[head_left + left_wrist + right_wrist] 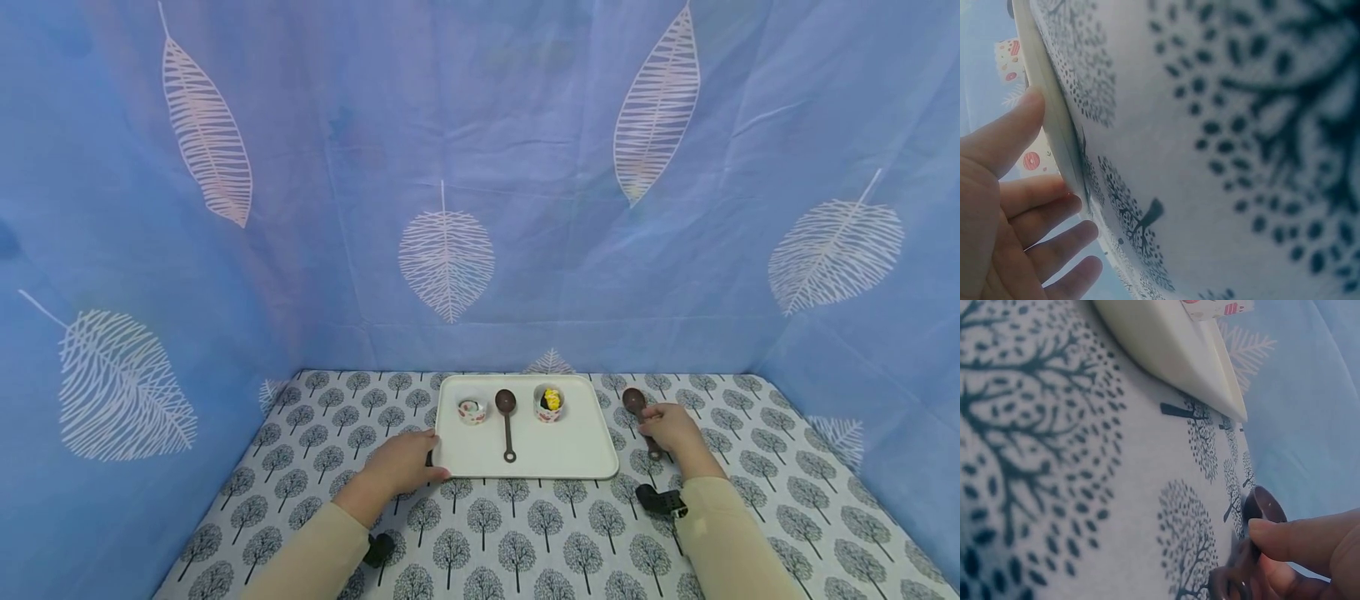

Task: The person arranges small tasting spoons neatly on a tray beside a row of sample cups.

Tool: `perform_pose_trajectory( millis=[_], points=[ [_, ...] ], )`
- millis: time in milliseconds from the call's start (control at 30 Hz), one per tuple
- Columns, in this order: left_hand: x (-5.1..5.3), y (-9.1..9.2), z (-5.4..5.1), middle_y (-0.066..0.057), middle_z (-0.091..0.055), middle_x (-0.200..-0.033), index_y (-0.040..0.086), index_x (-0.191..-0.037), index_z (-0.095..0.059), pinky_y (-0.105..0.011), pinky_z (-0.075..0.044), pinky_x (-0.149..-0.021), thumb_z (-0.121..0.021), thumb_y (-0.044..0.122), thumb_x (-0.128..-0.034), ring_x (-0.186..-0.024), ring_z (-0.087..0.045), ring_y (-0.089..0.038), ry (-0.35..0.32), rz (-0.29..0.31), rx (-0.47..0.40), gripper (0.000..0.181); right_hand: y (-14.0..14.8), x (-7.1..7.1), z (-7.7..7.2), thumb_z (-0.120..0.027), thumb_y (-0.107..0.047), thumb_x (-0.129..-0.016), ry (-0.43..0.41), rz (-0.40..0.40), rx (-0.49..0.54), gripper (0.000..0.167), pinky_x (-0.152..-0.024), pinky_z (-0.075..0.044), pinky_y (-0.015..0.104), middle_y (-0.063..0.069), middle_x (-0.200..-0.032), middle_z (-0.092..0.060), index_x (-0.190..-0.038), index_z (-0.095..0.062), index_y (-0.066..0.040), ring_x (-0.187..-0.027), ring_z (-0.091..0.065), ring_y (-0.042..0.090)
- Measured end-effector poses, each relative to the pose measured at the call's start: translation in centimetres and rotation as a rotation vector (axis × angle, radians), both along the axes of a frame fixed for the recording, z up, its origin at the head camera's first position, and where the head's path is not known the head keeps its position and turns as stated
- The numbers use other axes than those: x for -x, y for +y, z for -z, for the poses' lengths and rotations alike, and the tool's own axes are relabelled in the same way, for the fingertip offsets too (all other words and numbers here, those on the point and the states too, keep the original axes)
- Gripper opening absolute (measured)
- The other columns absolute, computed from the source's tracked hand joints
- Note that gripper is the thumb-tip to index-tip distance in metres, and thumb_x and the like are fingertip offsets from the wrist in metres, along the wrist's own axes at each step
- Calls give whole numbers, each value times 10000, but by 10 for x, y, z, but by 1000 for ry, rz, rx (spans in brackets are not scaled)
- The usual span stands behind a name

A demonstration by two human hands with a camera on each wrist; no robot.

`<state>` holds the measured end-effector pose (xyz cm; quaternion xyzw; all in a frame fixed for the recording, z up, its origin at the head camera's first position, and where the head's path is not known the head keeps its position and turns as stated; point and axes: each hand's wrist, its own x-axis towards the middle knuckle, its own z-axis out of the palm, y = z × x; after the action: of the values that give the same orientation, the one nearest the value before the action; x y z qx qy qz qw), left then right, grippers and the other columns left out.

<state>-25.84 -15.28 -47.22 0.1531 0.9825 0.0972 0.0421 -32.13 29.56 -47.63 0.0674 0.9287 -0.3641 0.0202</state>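
My left hand [401,461] touches the left edge of a white tray [570,454], near its front corner. In the left wrist view its thumb lies at the tray's rim [1063,134], and the fingers are spread and fairly straight. To the right of the tray, my right hand [670,427] pinches the handle of a brown spoon [634,400]. That spoon's bowl [1267,505] points away from me, and a ring ends its handle. A second brown spoon [507,425] lies on the tray between two small patterned cups.
The left cup [472,410] holds something whitish and dark. Black and yellow pieces [552,400] fill the right cup [547,415]. A tree-print cloth [517,542] covers the table, and blue leaf-patterned curtains [540,275] stand behind and at both sides.
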Motion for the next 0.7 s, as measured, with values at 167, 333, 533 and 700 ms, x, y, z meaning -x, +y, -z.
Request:
perform_pose_trajectory(
  millis=[167, 333, 533, 700],
  points=[
    [0, 0, -3, -126, -543, -1455, 56, -1377, -609, -471, -457, -1076, -728, 487, -885, -1300, -535, -338, -5, 5, 11, 665, 1, -1, -1, -621, -38, -954, -20, -35, 44, 388, -671, -561, 410, 321, -1121, -628, -1268, -532, 169, -793, -640, 296],
    [-1, 1, -5, -130, -541, -1455, 54, -1378, -607, -469, -452, -1082, -726, 484, -887, -1304, -532, -337, -5, 8, 13, 664, 3, -3, -1, -578, 16, -950, -47, -57, 128, 378, -555, -526, 306, 311, -1069, -632, -1278, -506, 188, -592, -551, 162],
    [-1, 1, -4, -134, -544, -1452, 47, -1369, -614, -477, -457, -1075, -738, 473, -882, -1298, -536, -344, -7, 8, -1, 659, 2, -8, -7, -575, 47, -939, -78, -48, 169, 387, -578, -559, 268, 314, -1081, -609, -1287, -493, 194, -651, -579, 157],
    [-1, 0, -3, -134, -534, -1461, 49, -1378, -607, -474, -455, -1079, -735, 475, -885, -1306, -530, -341, -13, 3, -1, 664, -1, -13, -12, -571, 50, -949, -89, -44, 189, 387, -581, -565, 263, 295, -1058, -621, -1298, -487, 194, -655, -586, 158]
  ],
)
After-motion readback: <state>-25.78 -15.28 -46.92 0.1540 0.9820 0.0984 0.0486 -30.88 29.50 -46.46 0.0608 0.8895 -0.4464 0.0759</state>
